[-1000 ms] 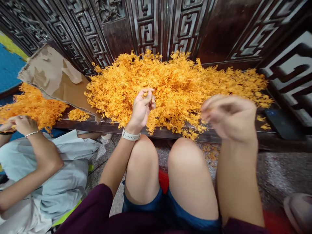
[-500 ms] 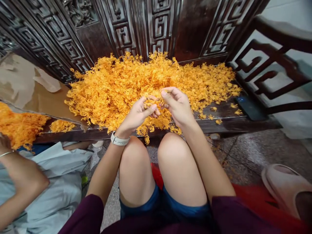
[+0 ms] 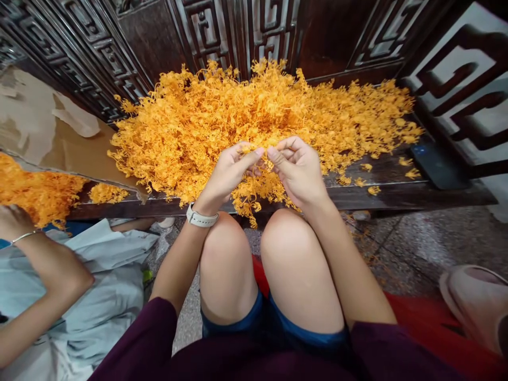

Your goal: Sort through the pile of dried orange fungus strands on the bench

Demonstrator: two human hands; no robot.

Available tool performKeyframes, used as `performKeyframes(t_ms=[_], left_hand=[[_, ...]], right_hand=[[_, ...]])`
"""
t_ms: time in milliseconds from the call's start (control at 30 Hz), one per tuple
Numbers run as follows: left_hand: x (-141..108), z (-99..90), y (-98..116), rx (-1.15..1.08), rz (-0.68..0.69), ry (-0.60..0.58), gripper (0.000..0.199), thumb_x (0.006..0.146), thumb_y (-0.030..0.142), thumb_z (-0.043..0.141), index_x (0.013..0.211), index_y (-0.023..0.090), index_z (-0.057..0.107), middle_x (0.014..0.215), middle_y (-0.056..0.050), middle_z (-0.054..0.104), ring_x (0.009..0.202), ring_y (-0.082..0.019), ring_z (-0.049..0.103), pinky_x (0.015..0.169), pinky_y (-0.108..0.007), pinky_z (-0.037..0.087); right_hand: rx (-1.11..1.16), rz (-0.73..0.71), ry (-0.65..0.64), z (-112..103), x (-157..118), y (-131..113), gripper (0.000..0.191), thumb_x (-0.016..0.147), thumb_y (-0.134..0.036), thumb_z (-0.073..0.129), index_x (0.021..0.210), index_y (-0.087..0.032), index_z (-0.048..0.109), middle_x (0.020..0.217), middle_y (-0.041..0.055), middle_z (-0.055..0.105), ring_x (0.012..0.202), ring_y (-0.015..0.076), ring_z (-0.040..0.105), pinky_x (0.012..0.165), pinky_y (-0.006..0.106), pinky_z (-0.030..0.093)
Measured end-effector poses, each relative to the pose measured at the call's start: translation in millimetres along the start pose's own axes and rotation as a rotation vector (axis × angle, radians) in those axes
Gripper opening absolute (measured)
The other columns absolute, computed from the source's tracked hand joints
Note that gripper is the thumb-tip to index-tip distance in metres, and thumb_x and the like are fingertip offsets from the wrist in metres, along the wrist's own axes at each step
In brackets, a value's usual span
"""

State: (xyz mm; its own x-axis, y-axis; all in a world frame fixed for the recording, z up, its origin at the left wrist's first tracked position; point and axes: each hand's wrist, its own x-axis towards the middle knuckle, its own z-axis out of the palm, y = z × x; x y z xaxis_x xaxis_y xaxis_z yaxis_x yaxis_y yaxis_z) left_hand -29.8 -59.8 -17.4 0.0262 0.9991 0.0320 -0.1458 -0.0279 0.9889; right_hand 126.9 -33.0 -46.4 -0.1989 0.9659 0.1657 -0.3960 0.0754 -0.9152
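A large heap of orange, tangled, flower-like plastic pieces (image 3: pixel 198 121) lies on the dark wooden bench (image 3: pixel 397 197). Over its front edge, my left hand (image 3: pixel 232 172) pinches an orange piece between thumb and fingers. Close beside it, my right hand (image 3: pixel 299 169) is closed on orange pieces too, its thumb tip nearly touching the left thumb. A few orange strands show between the two hands. How the pieces are joined there is too small to tell.
Cardboard (image 3: pixel 79 153) stands at the left, with another orange pile (image 3: pixel 43 196) beyond it. A person's arm (image 3: pixel 51 264) is at the far left. A dark phone (image 3: pixel 438 166) lies on the bench's right end. Carved panels rise behind the heap.
The view has shifted, so the heap appears higher and wider to the right. My hands have come closer together, and my left thumb has closed toward the right one.
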Motion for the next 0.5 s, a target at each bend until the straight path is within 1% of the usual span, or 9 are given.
performKeyframes(t_ms=[100, 167, 233, 333, 433, 500], left_hand=[[-0.1, -0.7, 0.8, 0.048, 0.004, -0.042, 0.029, 0.091, 0.043, 0.082, 0.084, 0.018, 0.069, 0.078, 0.001, 0.068, 0.062, -0.008, 0.064, 0.061, -0.022, 0.053], [-0.6, -3.3, -0.2, 0.081, 0.023, -0.051, 0.035, 0.087, 0.049, 0.085, 0.082, 0.017, 0.071, 0.077, 0.001, 0.068, 0.061, -0.008, 0.063, 0.06, -0.023, 0.052], [-1.4, -6.0, -1.7, 0.092, 0.049, -0.043, 0.037, 0.081, 0.05, 0.089, 0.083, 0.017, 0.072, 0.076, 0.001, 0.069, 0.061, -0.008, 0.062, 0.061, -0.023, 0.052], [-2.8, -6.7, -3.2, 0.065, 0.07, -0.029, 0.036, 0.081, 0.048, 0.091, 0.082, 0.018, 0.07, 0.074, 0.001, 0.066, 0.062, -0.008, 0.059, 0.062, -0.023, 0.051], [-2.9, -4.5, -2.2, -0.029, 0.004, -0.058, 0.031, 0.087, 0.039, 0.087, 0.08, 0.019, 0.064, 0.076, 0.0, 0.062, 0.064, -0.009, 0.056, 0.062, -0.024, 0.05], [-1.5, -4.8, -0.3, -0.083, -0.04, -0.075, 0.029, 0.093, 0.031, 0.081, 0.078, 0.02, 0.059, 0.075, 0.001, 0.056, 0.063, -0.009, 0.054, 0.062, -0.025, 0.051]], right_hand=[[-0.02, -0.019, -0.005, 0.7, -1.1, -0.5, 0.046, 0.073, -0.059, 0.095, 0.086, -0.026, 0.065, 0.078, -0.0024, 0.064, 0.07, 0.013, 0.059, 0.066, 0.028, 0.054], [-0.008, -0.012, -0.01, 0.9, -2.5, -1.1, 0.047, 0.072, -0.061, 0.095, 0.087, -0.026, 0.068, 0.08, -0.0015, 0.066, 0.071, 0.0134, 0.06, 0.066, 0.029, 0.056], [0.033, 0.02, -0.022, 1.1, -4.5, -1.4, 0.048, 0.069, -0.061, 0.096, 0.088, -0.026, 0.069, 0.079, -0.0017, 0.066, 0.069, 0.0133, 0.059, 0.065, 0.029, 0.056], [0.101, 0.091, -0.077, 1.4, -6.3, -1.0, 0.05, 0.067, -0.059, 0.098, 0.087, -0.025, 0.067, 0.074, -0.003, 0.062, 0.066, 0.0132, 0.057, 0.062, 0.029, 0.055], [0.156, 0.129, -0.165, 0.8, -4.8, 0.1, 0.051, 0.069, -0.058, 0.098, 0.083, -0.024, 0.062, 0.074, -0.0026, 0.061, 0.069, 0.0143, 0.06, 0.064, 0.031, 0.056], [0.196, 0.126, -0.214, -0.7, -3.3, 0.4, 0.052, 0.071, -0.058, 0.097, 0.08, -0.024, 0.058, 0.075, -0.0019, 0.06, 0.071, 0.0149, 0.061, 0.065, 0.032, 0.057]])
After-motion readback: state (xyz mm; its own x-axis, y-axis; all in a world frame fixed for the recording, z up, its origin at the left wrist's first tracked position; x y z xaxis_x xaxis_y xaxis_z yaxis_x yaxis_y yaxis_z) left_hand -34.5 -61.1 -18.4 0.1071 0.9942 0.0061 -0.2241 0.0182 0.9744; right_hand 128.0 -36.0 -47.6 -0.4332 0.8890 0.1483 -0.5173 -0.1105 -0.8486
